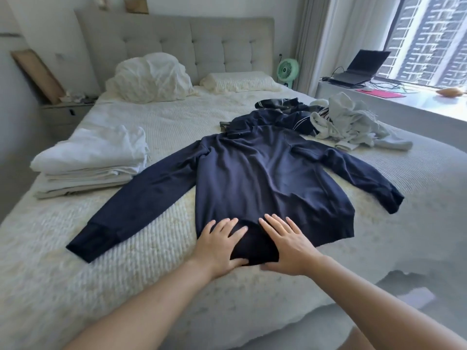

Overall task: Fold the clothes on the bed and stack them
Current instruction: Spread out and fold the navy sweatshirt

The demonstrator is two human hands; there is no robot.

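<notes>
Your navy hoodie [265,178] spread flat mid-bed [177,114], sleeves out, your left hand [219,245] and right hand [285,245] pressing its hem with straight fingers, gripping nothing, folded white stack [93,160] at left, unfolded dark and grey clothes [328,120] heaped beyond.

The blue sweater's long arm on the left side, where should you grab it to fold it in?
Probably at the cuff, the loose end of the left sleeve. It lies flat and stretched out from the navy sweater, clear of the white folded stack. Come from the near left with the left hand, which now rests flat on the hem, pinch the cuff and swing it across the body.
</notes>
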